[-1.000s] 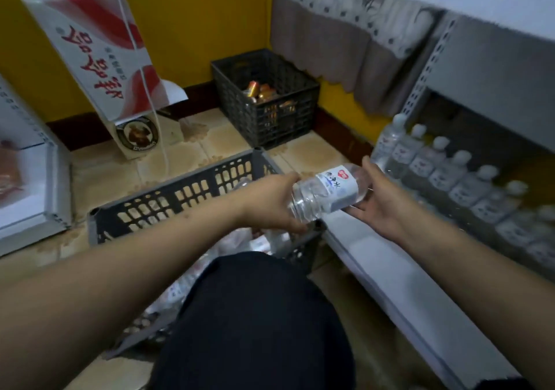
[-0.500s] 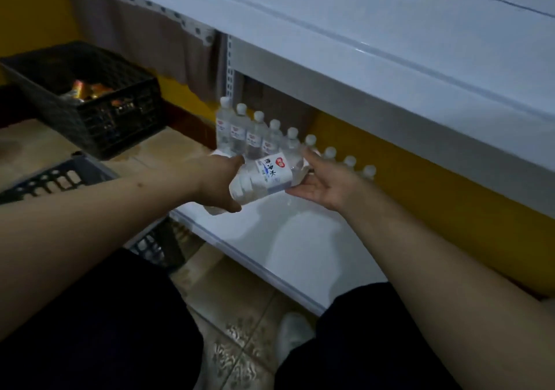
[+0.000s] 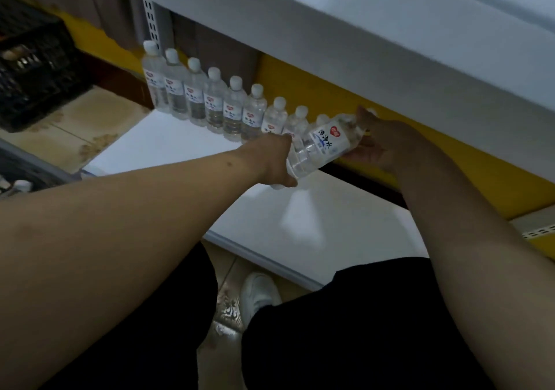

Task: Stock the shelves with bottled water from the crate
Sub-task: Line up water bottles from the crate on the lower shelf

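A clear water bottle [image 3: 322, 146] with a white label lies tilted, held over the white bottom shelf [image 3: 186, 146]. My left hand [image 3: 274, 161] grips its base end. My right hand [image 3: 378, 140] holds its neck end, under the edge of the upper shelf [image 3: 345, 47]. Behind them a row of several upright water bottles [image 3: 214, 101] with white caps lines the back of the bottom shelf, running from the left upright toward my hands. The crate [image 3: 27, 170] shows only as a dark edge at the far left, with one bottle cap [image 3: 22, 184] visible in it.
A black plastic basket [image 3: 33, 68] stands on the tiled floor at the upper left. My knees in dark trousers and a white shoe [image 3: 259, 295] fill the lower part of the view. A yellow wall backs the shelf.
Both hands carried the bottle from above the crate rightward and deeper onto the bottom shelf, to the right end of the bottle row. The view swung right with them.
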